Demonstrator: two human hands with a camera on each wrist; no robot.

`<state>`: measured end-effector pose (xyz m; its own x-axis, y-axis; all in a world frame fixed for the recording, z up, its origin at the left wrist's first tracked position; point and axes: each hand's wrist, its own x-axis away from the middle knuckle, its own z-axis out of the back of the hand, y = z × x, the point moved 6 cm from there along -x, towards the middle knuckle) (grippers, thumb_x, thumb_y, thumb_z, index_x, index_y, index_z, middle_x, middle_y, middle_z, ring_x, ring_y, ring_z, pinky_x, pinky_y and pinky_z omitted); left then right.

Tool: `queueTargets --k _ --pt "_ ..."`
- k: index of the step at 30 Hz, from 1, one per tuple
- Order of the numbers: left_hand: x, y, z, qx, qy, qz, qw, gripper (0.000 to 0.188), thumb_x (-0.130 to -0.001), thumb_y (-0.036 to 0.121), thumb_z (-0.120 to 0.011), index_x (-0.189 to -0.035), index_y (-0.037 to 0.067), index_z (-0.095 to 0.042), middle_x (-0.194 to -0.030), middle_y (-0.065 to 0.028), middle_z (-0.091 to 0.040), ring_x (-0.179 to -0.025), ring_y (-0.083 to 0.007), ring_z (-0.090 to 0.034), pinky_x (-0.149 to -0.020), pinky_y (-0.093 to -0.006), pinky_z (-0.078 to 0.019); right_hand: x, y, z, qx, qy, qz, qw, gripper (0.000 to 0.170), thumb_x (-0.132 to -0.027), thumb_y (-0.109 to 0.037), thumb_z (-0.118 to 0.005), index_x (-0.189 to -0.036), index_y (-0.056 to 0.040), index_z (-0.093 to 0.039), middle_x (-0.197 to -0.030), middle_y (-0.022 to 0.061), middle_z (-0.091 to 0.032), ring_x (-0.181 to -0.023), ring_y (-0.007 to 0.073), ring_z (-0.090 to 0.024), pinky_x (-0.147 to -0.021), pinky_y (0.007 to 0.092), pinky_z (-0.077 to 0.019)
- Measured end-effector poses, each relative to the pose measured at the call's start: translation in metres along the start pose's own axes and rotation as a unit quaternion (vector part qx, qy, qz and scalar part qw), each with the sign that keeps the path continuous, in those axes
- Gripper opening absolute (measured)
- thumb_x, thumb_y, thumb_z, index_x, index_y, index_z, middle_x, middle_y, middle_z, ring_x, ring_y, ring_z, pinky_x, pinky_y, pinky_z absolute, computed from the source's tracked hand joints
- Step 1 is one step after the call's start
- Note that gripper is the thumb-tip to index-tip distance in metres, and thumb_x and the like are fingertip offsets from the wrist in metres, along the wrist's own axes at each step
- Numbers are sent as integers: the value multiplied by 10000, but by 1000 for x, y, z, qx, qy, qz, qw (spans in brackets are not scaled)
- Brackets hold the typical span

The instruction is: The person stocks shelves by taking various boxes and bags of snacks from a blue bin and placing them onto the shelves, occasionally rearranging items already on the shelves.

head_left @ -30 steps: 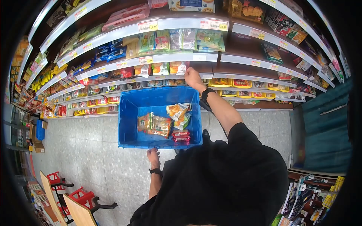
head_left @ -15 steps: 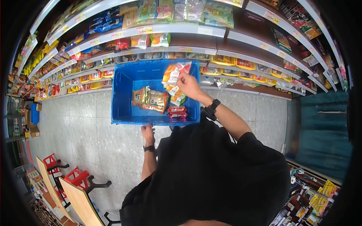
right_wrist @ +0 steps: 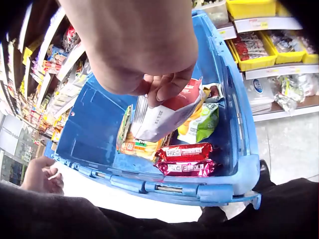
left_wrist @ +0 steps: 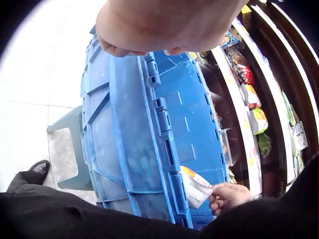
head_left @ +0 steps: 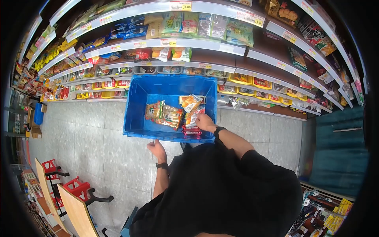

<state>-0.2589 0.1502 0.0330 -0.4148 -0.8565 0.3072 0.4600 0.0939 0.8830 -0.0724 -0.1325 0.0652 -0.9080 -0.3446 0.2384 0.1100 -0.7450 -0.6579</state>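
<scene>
My right hand (head_left: 205, 123) pinches the top edge of a white, red and orange snack bag (right_wrist: 159, 119) inside the blue crate (head_left: 173, 83), at its right side. The bag tilts over two red-wrapped snack packs (right_wrist: 184, 159). Behind it lies a green-and-white snack bag (right_wrist: 202, 124), and a white-and-orange snack bag (head_left: 191, 102) sits toward the far right. Clear-and-orange food packs (head_left: 166, 115) lie on the crate's floor near the middle. By the near wall, my left hand (head_left: 158, 151) has loosely bent fingers and holds nothing.
Beyond the crate rise shelves (head_left: 221, 46) with packaged snacks, including two similar bags (head_left: 171, 53). Yellow bins (head_left: 241, 79) line the lower shelves. A grey-green stool (left_wrist: 75, 149) stands beneath the crate. Red-framed seats (head_left: 75, 187) and wooden boards (head_left: 75, 205) are at left.
My right hand has taken a snack bag from the shelf, carried it over the crate's far right, and lowered it toward the near right. My left hand stays by the near wall.
</scene>
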Motion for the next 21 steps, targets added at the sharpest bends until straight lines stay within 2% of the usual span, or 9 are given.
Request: queueTargets --k 4,6,8,9,12,15,16,18,21 --pt "-10 22 -3 55 -7 -65 996 250 -806 140 -598 -929 -11 -442 -882 -103 -475 -818 -198 -451 -777 -337 -399 7 9 -9 31 -16 -27 999 171 -812 -145 -533 -860 -2 -613 -835 240 -636 -839 400 -619 -757 474 -480" --pt "-13 32 -6 61 -15 -67 996 229 -809 125 -594 -928 -9 -451 -875 -93 -481 -803 -183 -455 -759 -321 -406 10 10 -11 26 -5 -27 999 184 -814 -149 -528 -881 -1 -613 -832 246 -634 -843 406 -618 -764 475 -481" --pt "-12 44 -14 101 -40 -40 993 222 -813 123 -595 -939 -6 -465 -860 -84 -491 -774 -169 -461 -726 -307 -414 15 6 -9 22 20 -19 999 267 -848 -143 -484 -995 48 -599 -834 270 -632 -826 406 -626 -752 479 -487" --pt "-15 46 -20 102 -43 -43 993 222 -813 123 -595 -939 -6 -465 -860 -84 -491 -774 -169 -461 -726 -307 -414 16 8 -11 37 -4 -41 998 263 -856 -148 -486 -1005 40 -592 -845 260 -635 -839 406 -623 -760 477 -487" --pt "-30 39 -46 75 -74 -84 991 204 -819 124 -596 -940 -14 -507 -841 -70 -522 -750 -153 -478 -697 -293 -419 24 5 -3 10 25 -66 997 217 -855 -174 -510 -960 -7 -602 -872 239 -641 -856 412 -614 -773 479 -484" --pt "-41 60 -102 69 -243 -90 963 201 -830 133 -595 -935 -37 -569 -835 -66 -568 -731 -142 -508 -647 -294 -429 35 3 8 -38 80 -74 993 141 -843 -164 -542 -869 -37 -597 -873 230 -631 -848 417 -597 -737 477 -470" --pt "-29 93 -118 41 -306 -79 948 204 -836 136 -593 -938 -41 -586 -839 -64 -580 -732 -137 -521 -622 -290 -432 36 3 14 -46 101 -68 992 135 -845 -164 -551 -871 -39 -593 -868 222 -633 -834 408 -604 -725 470 -473" --pt "-24 133 -160 -32 -412 -128 901 215 -848 141 -580 -976 -32 -591 -858 -68 -602 -743 -131 -552 -590 -278 -445 44 1 29 -68 126 -55 988 128 -843 -159 -556 -870 -38 -589 -852 212 -633 -818 394 -610 -711 461 -475" --pt "1 204 -201 23 -423 -154 893 210 -850 167 -582 -983 7 -607 -848 -66 -626 -728 -132 -582 -587 -258 -460 54 7 52 -90 156 -35 983 120 -837 -153 -568 -861 -37 -584 -822 195 -631 -792 371 -617 -687 447 -478"
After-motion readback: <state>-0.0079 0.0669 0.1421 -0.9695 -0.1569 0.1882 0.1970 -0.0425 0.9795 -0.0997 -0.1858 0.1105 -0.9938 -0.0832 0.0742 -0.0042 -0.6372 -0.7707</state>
